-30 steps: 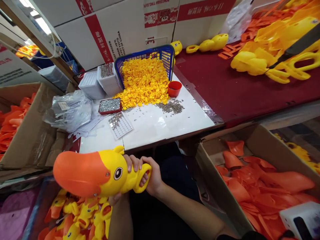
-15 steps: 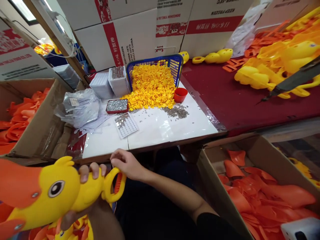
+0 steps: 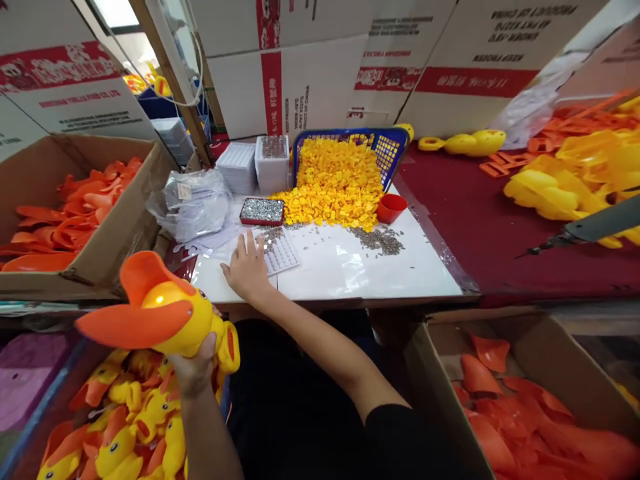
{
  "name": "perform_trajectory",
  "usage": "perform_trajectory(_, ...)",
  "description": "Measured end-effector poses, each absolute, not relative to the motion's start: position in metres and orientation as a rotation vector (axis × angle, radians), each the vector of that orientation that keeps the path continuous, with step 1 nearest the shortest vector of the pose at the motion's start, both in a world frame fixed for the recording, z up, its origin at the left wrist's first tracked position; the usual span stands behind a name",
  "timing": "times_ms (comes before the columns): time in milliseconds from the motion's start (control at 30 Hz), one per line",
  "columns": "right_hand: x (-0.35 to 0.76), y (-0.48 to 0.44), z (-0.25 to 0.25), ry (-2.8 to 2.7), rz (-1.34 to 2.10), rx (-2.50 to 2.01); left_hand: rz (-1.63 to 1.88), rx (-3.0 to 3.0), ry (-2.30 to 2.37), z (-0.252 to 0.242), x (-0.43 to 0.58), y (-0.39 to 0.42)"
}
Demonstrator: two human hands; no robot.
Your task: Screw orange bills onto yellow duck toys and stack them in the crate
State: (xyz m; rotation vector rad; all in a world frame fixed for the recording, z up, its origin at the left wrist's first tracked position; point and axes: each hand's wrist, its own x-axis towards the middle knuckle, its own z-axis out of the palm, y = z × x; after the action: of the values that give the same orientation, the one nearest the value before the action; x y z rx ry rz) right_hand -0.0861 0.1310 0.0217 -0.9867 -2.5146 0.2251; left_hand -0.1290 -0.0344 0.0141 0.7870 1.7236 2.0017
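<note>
A yellow toy duck (image 3: 185, 327) with a wide orange bill is gripped by my left hand (image 3: 197, 367), whose fingers are closed round its body. The bill points left with its two halves apart, and a bright spot glows between them. My right hand (image 3: 249, 270) has its fingers spread and reaches over the left side of a white pitted tray (image 3: 284, 253), covering part of it. Small silvery discs (image 3: 271, 238) lie on that tray. Behind my fingertips is a red dish of small metal pieces (image 3: 261, 211).
Yellow plastic pieces (image 3: 340, 193) spill from a blue basket (image 3: 400, 150), beside a red cup (image 3: 391, 209) and loose screws (image 3: 383, 241). Boxes of orange parts (image 3: 525, 407) stand at either side. Finished-looking ducks (image 3: 120, 450) fill a bin below left. A power screwdriver (image 3: 575, 230) hangs right.
My right hand has left the duck's handle and moved up to the tray, fingers spreading. My left hand has turned the duck and its bill is now higher. The view has swung left.
</note>
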Motion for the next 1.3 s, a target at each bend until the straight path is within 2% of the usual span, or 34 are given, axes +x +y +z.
perform_trajectory(267,-0.057,0.098,0.002,-2.463,0.104,-1.002,2.125,0.567,1.902,-0.007,-0.147,-0.009)
perform_trajectory(533,-0.029,0.069,-0.021,-2.398,-0.046,-0.938,2.009,0.554,1.979,0.003,-0.133,-0.003)
perform_trajectory(800,-0.01,0.067,-0.049,-2.282,-0.302,-0.775,1.715,0.676,2.403,0.012,-0.123,0.004)
perform_trajectory(1033,-0.005,0.071,-0.047,-2.105,-0.085,-0.61,1.485,1.018,2.59,0.016,-0.111,0.01)
perform_trajectory(1300,0.015,0.074,-0.022,-1.905,0.527,-0.449,1.546,1.024,2.487,0.012,-0.109,0.008)
